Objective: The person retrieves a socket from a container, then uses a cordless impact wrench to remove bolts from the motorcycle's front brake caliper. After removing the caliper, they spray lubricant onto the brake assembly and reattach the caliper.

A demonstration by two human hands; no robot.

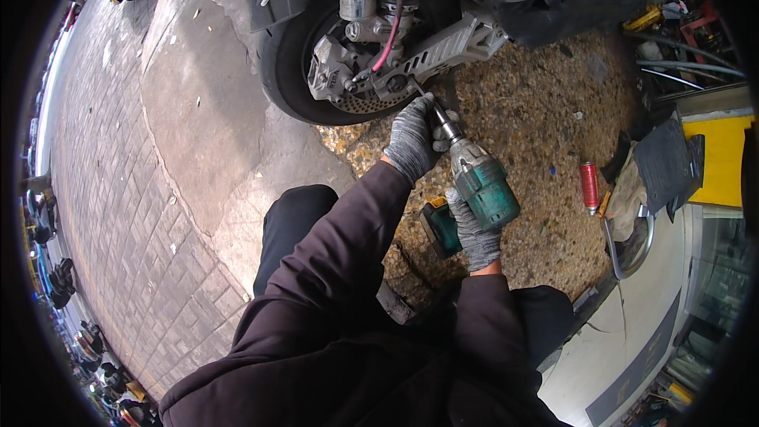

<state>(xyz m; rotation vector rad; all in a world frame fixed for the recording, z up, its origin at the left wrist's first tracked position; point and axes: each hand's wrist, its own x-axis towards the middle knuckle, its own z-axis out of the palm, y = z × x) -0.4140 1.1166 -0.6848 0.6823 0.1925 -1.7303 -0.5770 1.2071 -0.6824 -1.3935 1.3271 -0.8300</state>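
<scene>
Dark jacket [340,379] in the foreground, its sleeves [336,233] leading to my two grey-gloved hands: right hand [477,243], fingers wrapped around the handle of a green power driver [489,196] — battery [443,228] to the left — and left hand [409,141], fingers curled about the slim metal shaft [451,132] at its front. Driver and shaft slant above the pebbled floor [545,126], directed at the hub of a wheel [283,83], near its brake disc [368,107]; whether they touch, I cannot tell. Well to the right, a red can [590,190].
</scene>
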